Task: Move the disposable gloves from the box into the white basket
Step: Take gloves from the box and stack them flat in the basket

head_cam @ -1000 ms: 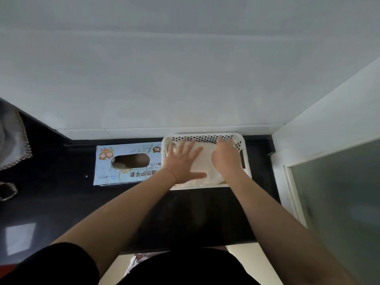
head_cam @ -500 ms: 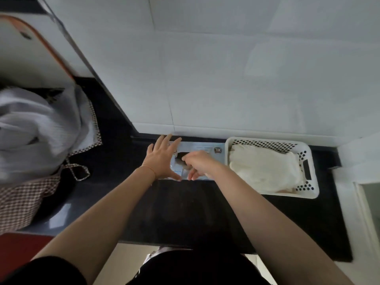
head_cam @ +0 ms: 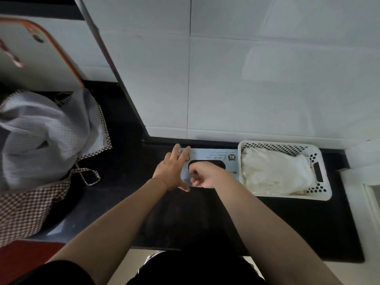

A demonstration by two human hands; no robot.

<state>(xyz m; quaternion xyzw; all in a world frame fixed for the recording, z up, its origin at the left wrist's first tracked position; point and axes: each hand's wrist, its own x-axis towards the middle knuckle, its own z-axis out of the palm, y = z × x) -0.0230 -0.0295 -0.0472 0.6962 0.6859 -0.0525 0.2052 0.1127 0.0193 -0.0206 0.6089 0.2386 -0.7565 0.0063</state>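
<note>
- My left hand (head_cam: 173, 169), fingers spread, presses flat on the glove box (head_cam: 213, 156).
- My right hand (head_cam: 202, 174) curls at its opening; pinch unclear.
- Gloves (head_cam: 273, 173) fill the white basket (head_cam: 320, 195).

A: What sort of place is this?

B: A home kitchen, or a utility corner of one. There is a glossy black worktop (head_cam: 287, 223) set against a wall of large white tiles (head_cam: 267, 79).

A: Anything homely about it?

B: Yes. A brown-and-white checked cloth bag (head_cam: 26, 204) stuffed with grey fabric (head_cam: 41, 140) sits at the left end, and a white board with an orange rim (head_cam: 30, 54) leans behind it. A perforated white basket (head_cam: 320, 194) rests on the worktop by the right corner.
</note>
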